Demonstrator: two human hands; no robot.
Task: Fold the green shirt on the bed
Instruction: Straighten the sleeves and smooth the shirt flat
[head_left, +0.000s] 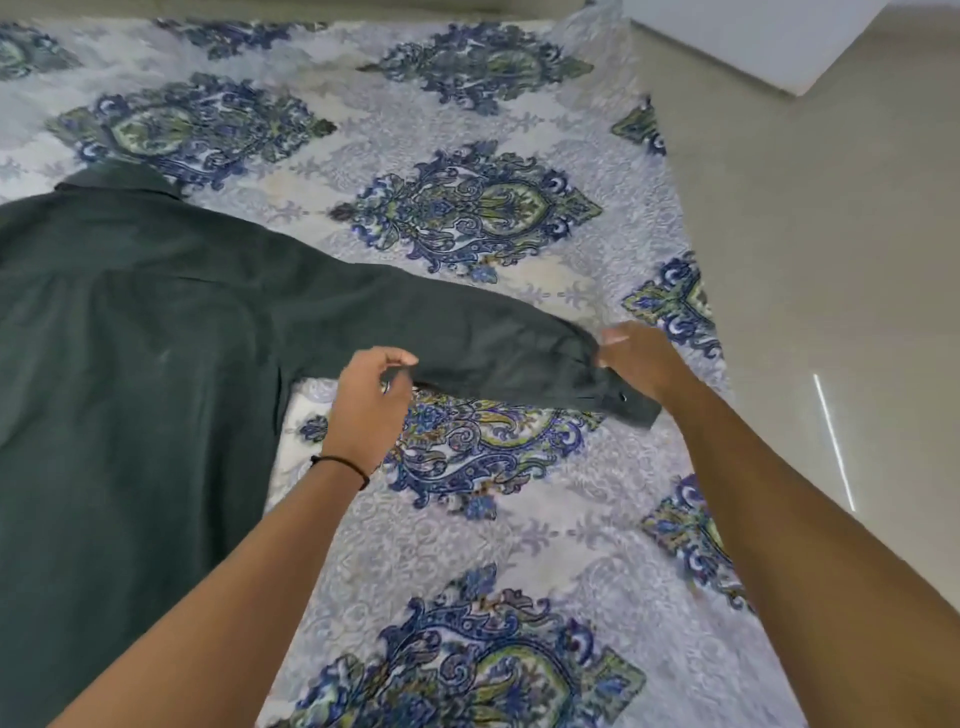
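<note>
The dark green shirt (130, 338) lies spread flat on the bed (467, 545), back side up, its collar toward the far side. Its right sleeve (493, 338) stretches out to the right across the patterned sheet. My left hand (371, 405) pinches the sleeve's near edge about midway along. My right hand (639, 358) grips the sleeve at the cuff end, where a button shows on the cuff (623, 397). The shirt's left side runs out of view.
The bed sheet has a blue and green floral print. The bed's right edge (691, 260) runs diagonally, with a beige tiled floor (831, 260) beyond it. A white piece of furniture (753, 41) stands at the top right.
</note>
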